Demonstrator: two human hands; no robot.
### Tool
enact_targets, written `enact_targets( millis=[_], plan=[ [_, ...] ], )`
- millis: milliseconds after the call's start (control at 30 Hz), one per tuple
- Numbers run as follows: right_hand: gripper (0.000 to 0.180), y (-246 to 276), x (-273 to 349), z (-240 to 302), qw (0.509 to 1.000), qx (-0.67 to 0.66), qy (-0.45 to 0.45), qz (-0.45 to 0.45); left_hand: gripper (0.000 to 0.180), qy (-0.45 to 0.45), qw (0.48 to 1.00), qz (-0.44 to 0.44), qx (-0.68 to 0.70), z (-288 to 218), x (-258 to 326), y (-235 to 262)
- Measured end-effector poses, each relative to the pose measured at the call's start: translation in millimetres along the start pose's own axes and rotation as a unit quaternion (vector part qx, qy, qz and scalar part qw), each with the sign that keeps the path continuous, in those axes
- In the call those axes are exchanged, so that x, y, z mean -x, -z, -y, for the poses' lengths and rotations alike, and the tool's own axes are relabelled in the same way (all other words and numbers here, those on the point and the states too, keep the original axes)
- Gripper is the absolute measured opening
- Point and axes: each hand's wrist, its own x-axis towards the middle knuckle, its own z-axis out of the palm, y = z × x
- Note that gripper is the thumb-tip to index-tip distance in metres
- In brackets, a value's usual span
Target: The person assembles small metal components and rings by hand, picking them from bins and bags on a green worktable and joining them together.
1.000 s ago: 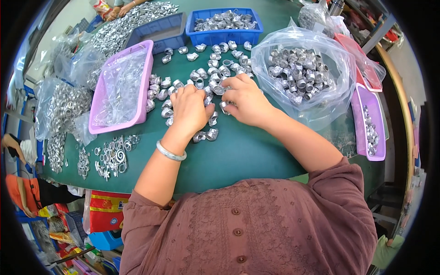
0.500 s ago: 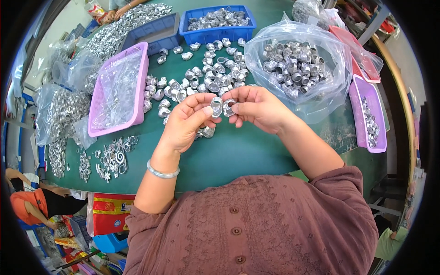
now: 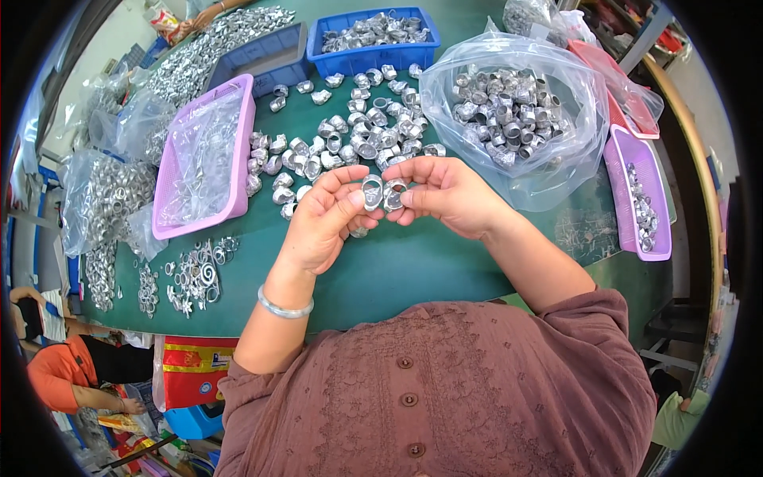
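Observation:
My left hand [image 3: 322,219] pinches a silver-coloured metal ring [image 3: 372,193] between thumb and fingers. In my right hand [image 3: 445,193] is a second, similar metal ring [image 3: 393,195], gripped the same way. Both rings are side by side, close together, above the green table [image 3: 429,262]. Just beyond my fingertips lies a loose spread of chunky metal rings [image 3: 373,131]. A few more rest partly hidden under my left hand. To the right of the spread, a clear plastic bag [image 3: 445,103] stands open with a heap of rings inside.
A pink basket [image 3: 242,159] holding plastic bags stands left. At the back are a blue bin [image 3: 373,60] of metal pieces and a darker blue bin [image 3: 278,71]. A purple basket [image 3: 656,246] sits right. Flat metal pieces [image 3: 199,274] lie near left. A co-worker [image 3: 60,374] bends at far left.
My hands have shifted slightly down with the two rings, which are turned a little. The co-worker in orange at the left has moved slightly. The rings on the table look unmoved.

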Motion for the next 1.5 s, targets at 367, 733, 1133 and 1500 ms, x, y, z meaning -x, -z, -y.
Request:
enact_targets(
  millis=[367, 733, 1133, 1500],
  plan=[
    [0.042, -6, 4, -15, 0.984, 0.099, 0.144, -0.02, 0.038, -0.128, 0.991, 0.014, -0.047, 17, 7, -10],
    [0.057, -14, 8, -19, 0.925, 0.218, 0.304, -0.07, 0.06, -0.183, 0.979, 0.026, -0.091, 18, 10, -10],
    [0.057, -15, 9, -16, 0.833, 0.368, 0.4, -0.107, 0.061, -0.228, 0.964, 0.048, -0.131, 23, 8, -5],
    [0.06, -15, 8, -16, 0.784, 0.417, 0.445, -0.111, 0.063, -0.284, 0.94, 0.054, -0.179, 29, 6, -2]
  ],
)
